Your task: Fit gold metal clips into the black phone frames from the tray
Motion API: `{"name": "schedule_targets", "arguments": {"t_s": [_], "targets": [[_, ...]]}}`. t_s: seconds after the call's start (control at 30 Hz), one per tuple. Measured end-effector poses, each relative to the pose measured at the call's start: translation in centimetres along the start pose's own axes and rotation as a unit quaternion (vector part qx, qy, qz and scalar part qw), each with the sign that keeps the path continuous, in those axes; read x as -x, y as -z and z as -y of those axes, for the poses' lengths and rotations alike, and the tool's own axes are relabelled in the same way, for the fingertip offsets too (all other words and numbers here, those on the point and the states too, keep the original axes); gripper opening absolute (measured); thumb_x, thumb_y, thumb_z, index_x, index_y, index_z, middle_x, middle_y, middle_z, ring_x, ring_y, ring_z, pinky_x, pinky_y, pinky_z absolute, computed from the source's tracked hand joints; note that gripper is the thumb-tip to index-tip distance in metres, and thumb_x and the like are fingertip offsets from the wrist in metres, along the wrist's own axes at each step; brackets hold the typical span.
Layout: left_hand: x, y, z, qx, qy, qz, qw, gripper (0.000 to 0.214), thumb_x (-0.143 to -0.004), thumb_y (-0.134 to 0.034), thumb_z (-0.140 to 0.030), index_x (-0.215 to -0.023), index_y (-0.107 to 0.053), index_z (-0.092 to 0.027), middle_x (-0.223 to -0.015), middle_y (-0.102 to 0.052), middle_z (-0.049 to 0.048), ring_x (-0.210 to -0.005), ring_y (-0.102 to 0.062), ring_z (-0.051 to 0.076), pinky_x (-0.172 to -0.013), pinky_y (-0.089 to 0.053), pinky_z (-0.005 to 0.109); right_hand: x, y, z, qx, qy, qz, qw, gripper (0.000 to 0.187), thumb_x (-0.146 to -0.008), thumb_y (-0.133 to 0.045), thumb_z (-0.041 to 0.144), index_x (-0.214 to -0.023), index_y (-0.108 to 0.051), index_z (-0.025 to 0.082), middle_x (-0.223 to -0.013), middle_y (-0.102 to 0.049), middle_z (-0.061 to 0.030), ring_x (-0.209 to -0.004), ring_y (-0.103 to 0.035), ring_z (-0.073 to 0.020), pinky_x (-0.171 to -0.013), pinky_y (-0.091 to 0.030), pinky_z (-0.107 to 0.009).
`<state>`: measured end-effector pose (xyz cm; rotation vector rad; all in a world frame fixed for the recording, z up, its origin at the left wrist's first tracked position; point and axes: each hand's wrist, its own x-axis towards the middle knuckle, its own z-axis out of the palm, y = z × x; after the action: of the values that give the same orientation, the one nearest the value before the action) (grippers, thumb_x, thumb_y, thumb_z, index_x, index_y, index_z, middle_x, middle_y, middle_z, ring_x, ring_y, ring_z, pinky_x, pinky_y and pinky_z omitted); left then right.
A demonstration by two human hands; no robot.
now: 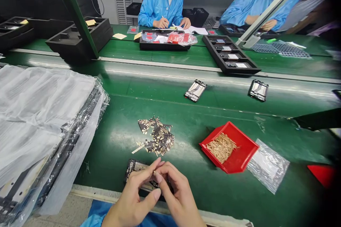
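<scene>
Fingertips of the left hand [135, 197] and right hand [176, 186] come together over a dark phone frame [135, 166] at the near edge of the green bench [106, 149], curled inward and nearly touching; a tiny pale speck seems to show between them, too small to name, and whether either hand grips it I cannot tell. The hands cover most of the frame, leaving its upper left end and slivers of its inside in view. Just beyond lies a loose pile of small dark and gold-coloured strips [161, 138], so jumbled that single pieces blend. To the right, a red scoop-shaped tray [243, 152] holds thin tan pieces [222, 147], their exact kind unclear, and overlaps a clear bag [269, 166] whose contents are obscured by glare. Another red object [319, 173] fades into the dark right border. Farther off lie two open phone frames [195, 90], well apart, their inner detail too small to read. On the left, white sheeting [42, 110] runs out of view and hides much of the dark parts below it. Across the bench, two people in blue sit at work, the right-hand one partly blocked by a slanted post [277, 9].
</scene>
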<state>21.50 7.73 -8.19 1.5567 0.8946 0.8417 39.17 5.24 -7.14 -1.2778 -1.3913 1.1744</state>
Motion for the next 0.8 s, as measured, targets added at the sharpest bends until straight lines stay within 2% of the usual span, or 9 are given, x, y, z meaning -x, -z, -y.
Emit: {"name": "schedule_targets", "arguments": {"t_s": [0.1,0.2,0.3,0.4,0.43,0.5,0.6,0.67,0.8], "targets": [[-0.3,-0.3,-0.1,0.030,0.072,-0.062,0.995,0.039,-0.113,-0.061,-0.041,-0.141,-0.080,-0.021,-0.132,-0.084,0.0122,-0.118,-0.083,0.026,-0.107,-0.066,0.032,0.0,0.9,0.0,0.105,0.074,-0.031,0.991,0.022,-0.115,-0.051,0.022,-0.102,-0.068,0.023,-0.091,-0.066,-0.0033,-0.079,-0.064,-0.0177,-0.071,-0.051,-0.026],[-0.8,0.2,-0.1,0.045,0.120,-0.128,0.983,0.046,-0.111,-0.063,-0.051,-0.139,-0.080,-0.019,-0.110,-0.088,0.0108,-0.087,-0.083,0.020,-0.085,-0.069,0.027,0.0,5.3,-0.7,0.254,0.116,-0.155,0.948,0.016,-0.113,-0.055,0.018,-0.108,-0.069,0.023,-0.095,-0.071,-0.0051,-0.085,-0.066,-0.0210,-0.078,-0.050,-0.032],[-1.3,1.4,0.0,0.066,0.180,-0.109,0.975,0.060,-0.105,-0.068,-0.064,-0.140,-0.077,-0.016,-0.091,-0.084,0.0081,-0.062,-0.064,0.014,-0.064,-0.060,0.023,0.1,12.0,-1.4,0.426,0.093,-0.327,0.838,0.012,-0.112,-0.060,0.026,-0.108,-0.071,0.022,-0.097,-0.073,-0.0088,-0.088,-0.064,-0.0261,-0.086,-0.045,-0.041],[-1.8,1.9,-0.2,0.099,0.249,-0.007,0.963,0.068,-0.096,-0.071,-0.075,-0.118,-0.085,-0.012,-0.080,-0.078,0.0079,-0.055,-0.050,0.011,-0.057,-0.047,0.024,0.2,15.9,-1.5,0.561,0.041,-0.372,0.738,0.023,-0.112,-0.057,0.033,-0.117,-0.076,0.020,-0.101,-0.070,-0.0132,-0.090,-0.060,-0.0312,-0.084,-0.041,-0.047],[-2.1,1.8,-0.4,0.107,0.267,0.034,0.957,0.069,-0.095,-0.071,-0.077,-0.110,-0.086,-0.012,-0.075,-0.074,0.0064,-0.054,-0.045,0.011,-0.056,-0.043,0.024,0.3,15.9,-1.3,0.570,0.048,-0.360,0.737,0.024,-0.112,-0.057,0.032,-0.122,-0.075,0.021,-0.103,-0.069,-0.0138,-0.092,-0.059,-0.0321,-0.084,-0.041,-0.047],[-2.6,1.3,-0.9,0.116,0.282,0.101,0.947,0.068,-0.096,-0.069,-0.077,-0.098,-0.086,-0.012,-0.062,-0.061,0.0007,-0.054,-0.038,0.011,-0.056,-0.036,0.025,0.4,14.2,-0.6,0.531,0.109,-0.290,0.789,0.023,-0.110,-0.058,0.023,-0.128,-0.072,0.023,-0.105,-0.068,-0.0125,-0.096,-0.061,-0.0307,-0.085,-0.041,-0.047],[-3.1,0.2,-1.4,0.123,0.271,0.138,0.945,0.068,-0.098,-0.065,-0.076,-0.083,-0.083,-0.013,-0.057,-0.041,-0.0050,-0.057,-0.031,0.011,-0.056,-0.027,0.025,0.6,9.7,0.7,0.449,0.200,-0.078,0.867,0.029,-0.108,-0.058,0.010,-0.128,-0.069,0.027,-0.106,-0.073,-0.0077,-0.100,-0.063,-0.0267,-0.089,-0.038,-0.045],[-3.3,-0.4,-1.5,0.123,0.254,0.136,0.950,0.065,-0.099,-0.065,-0.074,-0.080,-0.081,-0.014,-0.060,-0.042,-0.0039,-0.061,-0.034,0.013,-0.058,-0.028,0.025,0.6,7.2,1.3,0.428,0.212,0.016,0.878,0.027,-0.110,-0.057,0.009,-0.129,-0.067,0.025,-0.109,-0.077,-0.0061,-0.102,-0.063,-0.0264,-0.090,-0.035,-0.045],[-3.2,-0.6,-1.7,0.057,0.215,0.127,0.967,0.055,-0.105,-0.061,-0.060,-0.074,-0.075,-0.016,-0.066,-0.052,0.0004,-0.068,-0.043,0.017,-0.063,-0.035,0.027,0.3,4.8,1.1,0.408,0.212,0.038,0.887,0.018,-0.115,-0.053,0.011,-0.124,-0.066,0.020,-0.105,-0.078,-0.0049,-0.100,-0.063,-0.0250,-0.091,-0.032,-0.044]]}}
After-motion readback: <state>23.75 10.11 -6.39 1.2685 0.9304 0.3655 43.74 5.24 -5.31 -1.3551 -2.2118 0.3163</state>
